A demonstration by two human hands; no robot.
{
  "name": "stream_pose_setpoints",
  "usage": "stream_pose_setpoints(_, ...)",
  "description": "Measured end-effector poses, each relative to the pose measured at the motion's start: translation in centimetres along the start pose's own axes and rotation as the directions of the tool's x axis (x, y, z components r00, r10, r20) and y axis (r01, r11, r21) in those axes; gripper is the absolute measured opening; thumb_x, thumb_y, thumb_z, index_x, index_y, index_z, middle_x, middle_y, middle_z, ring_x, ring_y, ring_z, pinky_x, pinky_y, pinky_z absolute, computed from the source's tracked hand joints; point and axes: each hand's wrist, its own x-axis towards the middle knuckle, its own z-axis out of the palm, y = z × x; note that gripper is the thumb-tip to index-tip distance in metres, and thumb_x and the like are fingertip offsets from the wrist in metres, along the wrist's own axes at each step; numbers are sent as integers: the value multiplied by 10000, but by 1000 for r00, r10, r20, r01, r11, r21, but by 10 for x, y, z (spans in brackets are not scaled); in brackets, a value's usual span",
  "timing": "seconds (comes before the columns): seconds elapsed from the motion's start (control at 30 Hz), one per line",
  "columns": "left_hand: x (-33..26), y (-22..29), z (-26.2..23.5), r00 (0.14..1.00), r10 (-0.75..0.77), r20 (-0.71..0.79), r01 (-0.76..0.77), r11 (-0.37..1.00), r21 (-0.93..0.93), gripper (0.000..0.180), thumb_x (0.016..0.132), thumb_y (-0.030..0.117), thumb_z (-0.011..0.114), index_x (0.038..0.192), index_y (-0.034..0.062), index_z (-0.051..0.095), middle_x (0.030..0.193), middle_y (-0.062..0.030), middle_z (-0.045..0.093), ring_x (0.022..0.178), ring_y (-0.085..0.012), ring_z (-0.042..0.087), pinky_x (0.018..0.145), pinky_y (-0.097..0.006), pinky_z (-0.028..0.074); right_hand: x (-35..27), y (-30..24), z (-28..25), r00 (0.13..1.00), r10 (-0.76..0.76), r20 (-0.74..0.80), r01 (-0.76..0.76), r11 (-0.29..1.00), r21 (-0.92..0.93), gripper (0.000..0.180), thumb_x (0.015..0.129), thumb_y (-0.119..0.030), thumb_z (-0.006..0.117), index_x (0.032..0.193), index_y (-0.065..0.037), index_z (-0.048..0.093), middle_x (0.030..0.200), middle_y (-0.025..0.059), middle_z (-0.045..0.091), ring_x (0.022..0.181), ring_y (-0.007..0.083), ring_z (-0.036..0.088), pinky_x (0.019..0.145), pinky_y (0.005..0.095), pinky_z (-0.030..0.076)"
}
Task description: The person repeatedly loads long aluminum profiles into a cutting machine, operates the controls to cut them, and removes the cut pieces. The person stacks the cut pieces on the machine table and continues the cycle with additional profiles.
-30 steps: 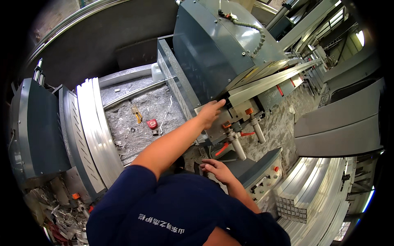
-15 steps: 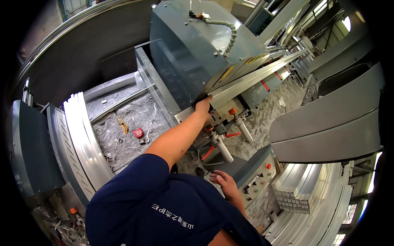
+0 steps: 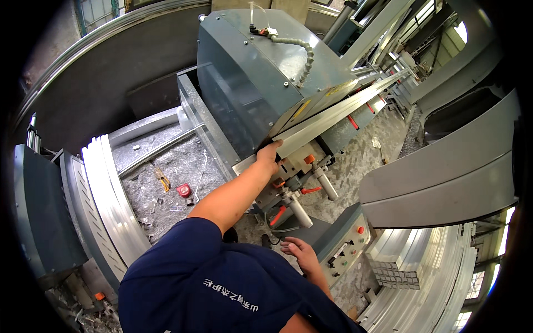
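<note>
My left arm reaches forward across the machine bed to a long silvery aluminium profile (image 3: 333,121), which lies along the front of a dark grey-green saw housing (image 3: 244,83). At the profile's near end my left hand (image 3: 267,157) is closed round it, its fingertips partly hidden. Just below that hand are two pale clamp cylinders (image 3: 297,210) with red levers and orange caps. Lower right, my right hand (image 3: 300,253) hangs loosely with fingers apart and holds nothing. It is nearest to the grey control box (image 3: 350,244) with a red button and several small knobs.
A chip-covered tray (image 3: 166,155) on the left holds a red tape measure (image 3: 184,190) and a yellow-handled cutter (image 3: 162,178). Long white profiles (image 3: 111,188) lie beside it. Stacked square tubes (image 3: 394,258) fill the lower right, below a curved grey cover (image 3: 444,166).
The view has shifted slightly, so the machine sits a little lower and further left. My left hand stays at the profile's end; my right hand remains by the control box.
</note>
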Motion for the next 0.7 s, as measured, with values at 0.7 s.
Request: stream_pose_setpoints(0.7,-255,79,-321,986,83,-148,-93,993,-69,299,862,139,697,1124,14,626,1091,-147,649,1067,-322,593,933,-520,513,73,-92,80,916,-251,313,342,896,-282,493,861,-150,749,1283,15,557,1178,116,672,1076,177,628,946,320,501)
